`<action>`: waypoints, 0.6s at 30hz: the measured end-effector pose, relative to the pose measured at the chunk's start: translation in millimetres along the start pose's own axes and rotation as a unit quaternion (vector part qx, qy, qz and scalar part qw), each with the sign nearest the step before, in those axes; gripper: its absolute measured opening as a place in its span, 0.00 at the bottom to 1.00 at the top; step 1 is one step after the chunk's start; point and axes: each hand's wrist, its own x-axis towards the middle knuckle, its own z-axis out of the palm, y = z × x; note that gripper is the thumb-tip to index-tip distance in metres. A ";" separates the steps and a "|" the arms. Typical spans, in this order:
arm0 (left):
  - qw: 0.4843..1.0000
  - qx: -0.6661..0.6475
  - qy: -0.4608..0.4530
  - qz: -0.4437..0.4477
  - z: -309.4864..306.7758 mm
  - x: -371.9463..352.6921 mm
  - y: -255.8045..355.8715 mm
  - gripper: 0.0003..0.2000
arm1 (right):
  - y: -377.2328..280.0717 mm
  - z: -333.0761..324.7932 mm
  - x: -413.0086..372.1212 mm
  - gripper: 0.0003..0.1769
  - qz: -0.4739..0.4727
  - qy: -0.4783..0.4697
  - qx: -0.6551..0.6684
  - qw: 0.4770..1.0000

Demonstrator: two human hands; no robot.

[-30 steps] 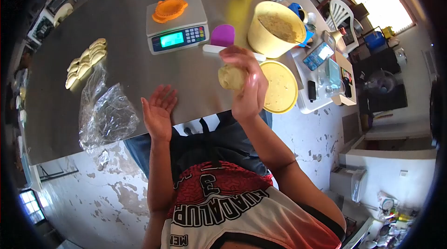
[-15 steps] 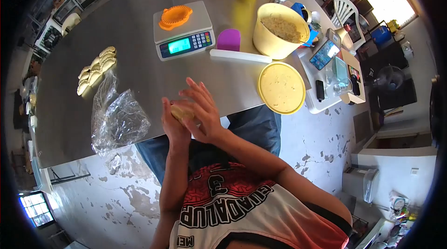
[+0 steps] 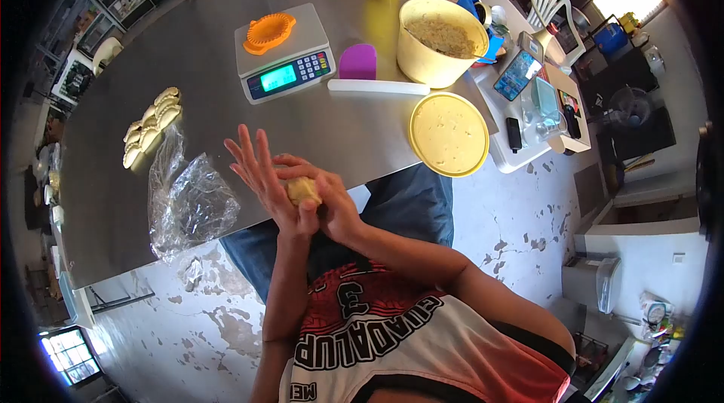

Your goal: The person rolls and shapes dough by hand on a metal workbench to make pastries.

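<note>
A pale dough ball (image 3: 302,190) is pressed between my two palms at the near edge of the steel table (image 3: 204,49). My left hand (image 3: 260,173) lies flat against it with fingers spread upward. From the right, my right hand (image 3: 332,203) cups the same dough.
A crumpled clear plastic bag (image 3: 185,199) lies left of my hands. Several shaped pastries (image 3: 151,128) sit at the far left. A scale (image 3: 283,56) carries an orange press (image 3: 269,32). Behind are a purple scraper (image 3: 357,62), white rolling pin (image 3: 377,87), bucket of filling (image 3: 440,39) and yellow lid (image 3: 449,134).
A second ago my right hand held the dough raised above the table and my left hand was open and apart. Both hands have since closed together on the dough, lower and nearer my body.
</note>
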 end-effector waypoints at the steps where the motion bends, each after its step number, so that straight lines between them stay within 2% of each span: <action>1: 0.998 0.061 0.003 0.021 1.6 -1.5 -0.8 0.50 | -2.6 1.4 0.8 0.34 -0.073 -0.036 -0.052 0.995; 2: 0.991 0.123 0.006 0.044 3.5 -1.1 -2.5 0.52 | -1.9 8.0 1.0 0.26 -0.099 0.032 -0.050 0.993; 3: 0.991 0.124 0.004 0.046 7.1 -0.7 -3.3 0.52 | -0.4 4.9 2.2 0.26 -0.101 0.033 -0.049 0.993; 5: 0.998 0.032 0.052 -0.007 19.5 -2.5 -1.8 0.54 | -1.5 -8.5 7.3 0.18 -0.112 0.033 -0.159 0.980; 6: 0.998 0.029 0.051 -0.005 24.5 -6.3 0.4 0.54 | -5.4 -11.3 10.0 0.18 -0.115 0.035 -0.161 0.980; 7: 0.991 -0.107 0.014 -0.078 28.9 -10.9 2.7 0.52 | -9.8 -13.9 13.6 0.16 -0.120 0.038 -0.212 0.969; 8: 0.959 -0.238 -0.022 -0.149 30.7 -15.5 3.0 0.51 | -13.6 -16.5 16.8 0.15 -0.123 0.039 -0.262 0.956; 9: 0.959 -0.238 -0.020 -0.150 28.7 -21.9 0.1 0.51 | -17.2 -20.5 17.9 0.15 -0.122 0.038 -0.262 0.957; 10: 0.868 -0.419 -0.030 -0.266 24.3 -28.1 -3.4 0.48 | -20.3 -25.1 18.0 0.18 -0.150 0.020 -0.374 0.915; 11: 0.729 -0.577 -0.038 -0.368 19.7 -32.5 -8.2 0.45 | -21.0 -27.3 18.9 0.21 -0.175 0.002 -0.479 0.860; 12: 0.729 -0.575 -0.037 -0.369 14.9 -31.4 -8.5 0.45 | -21.0 -26.5 20.1 0.21 -0.174 0.002 -0.477 0.861; 14: 0.584 -0.649 0.013 -0.487 6.2 -27.5 -8.7 0.37 | -23.6 -24.9 20.9 0.22 -0.106 -0.107 -0.635 0.758; 15: 0.584 -0.649 0.012 -0.487 1.1 -29.1 -16.7 0.37 | -22.9 -23.4 17.1 0.22 -0.106 -0.106 -0.635 0.758; 17: 0.523 -0.752 -0.035 -0.400 -4.2 -37.4 -42.2 0.33 | -19.7 -18.5 7.8 0.36 -0.173 -0.181 -0.693 0.676; 18: 0.523 -0.752 -0.034 -0.400 0.0 -45.1 -51.8 0.33 | -16.4 -17.5 6.8 0.36 -0.172 -0.181 -0.693 0.676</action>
